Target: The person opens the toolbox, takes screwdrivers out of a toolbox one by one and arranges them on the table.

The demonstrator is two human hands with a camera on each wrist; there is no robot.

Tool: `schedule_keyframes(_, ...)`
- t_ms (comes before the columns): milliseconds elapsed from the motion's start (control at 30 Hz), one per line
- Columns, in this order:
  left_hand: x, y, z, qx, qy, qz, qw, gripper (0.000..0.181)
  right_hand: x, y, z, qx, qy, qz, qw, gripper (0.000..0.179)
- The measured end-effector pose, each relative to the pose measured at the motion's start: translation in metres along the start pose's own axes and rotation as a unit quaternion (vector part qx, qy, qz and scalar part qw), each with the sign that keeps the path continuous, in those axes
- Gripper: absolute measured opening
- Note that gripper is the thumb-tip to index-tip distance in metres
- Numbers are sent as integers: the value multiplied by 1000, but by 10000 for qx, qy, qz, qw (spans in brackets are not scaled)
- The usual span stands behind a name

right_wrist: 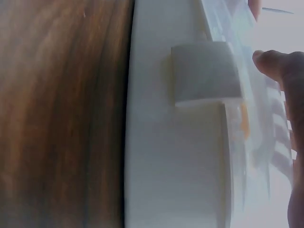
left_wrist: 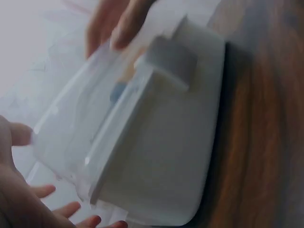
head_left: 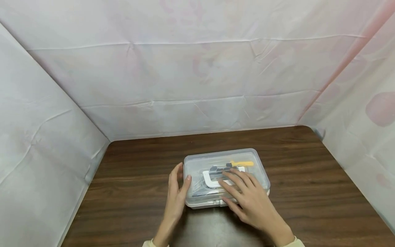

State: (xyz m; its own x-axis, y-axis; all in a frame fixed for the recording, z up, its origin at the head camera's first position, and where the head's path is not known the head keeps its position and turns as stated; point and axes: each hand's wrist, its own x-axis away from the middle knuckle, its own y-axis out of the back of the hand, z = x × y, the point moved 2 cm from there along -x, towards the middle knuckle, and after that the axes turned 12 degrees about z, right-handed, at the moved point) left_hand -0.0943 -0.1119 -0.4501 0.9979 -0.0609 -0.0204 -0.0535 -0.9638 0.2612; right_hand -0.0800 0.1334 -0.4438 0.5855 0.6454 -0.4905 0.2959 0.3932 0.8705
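A lidded plastic box (head_left: 197, 163) with a clear top and a white lower part lies flat on the table. Its lid carries a white folded handle (head_left: 210, 181), and a white latch (right_wrist: 206, 73) sits on the near side. Through the lid shows a yellow-handled tool (head_left: 245, 164) among dark items too blurred to name. My left hand (head_left: 175, 202) is against the box's left end, thumb by the lid's edge and fingers extended. Spread over the lid and part of the handle, my right hand (head_left: 254, 202) has its fingers fairly straight, the thumb near the latch.
The dark wood-grain table (head_left: 139, 161) extends on both sides of the box. Pale, pink-patterned cloth (head_left: 197, 75) hangs behind it and along the left and right sides.
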Motion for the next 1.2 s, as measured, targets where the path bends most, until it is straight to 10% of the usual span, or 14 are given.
schedule_keyframes(367, -49, 4, 10, -210, -1029, 1124, 9881, 59, 28, 4, 27, -774, -234, -1085, 9908, 43)
schedule_keyframes(533, -53, 3, 12, -309, -1065, 1302, 9853, 54, 42, 11, 37, -1415, -480, -2228, 9634, 37)
schedule_keyframes(700, -54, 2, 11, -295, -1139, 1295, 9846, 55, 59, -1, 44, -2020, -1542, -2808, 9255, 33)
schedule_keyframes(1067, -54, 1, 14, -169, -1027, 1290, 9862, 54, 61, -42, 56, -3878, -3664, -3265, 7802, 41)
schedule_keyframes(1200, -53, 2, 17, -92, -1044, 1230, 9869, 54, 58, -50, 60, -4708, -4584, -2764, 7013, 39)
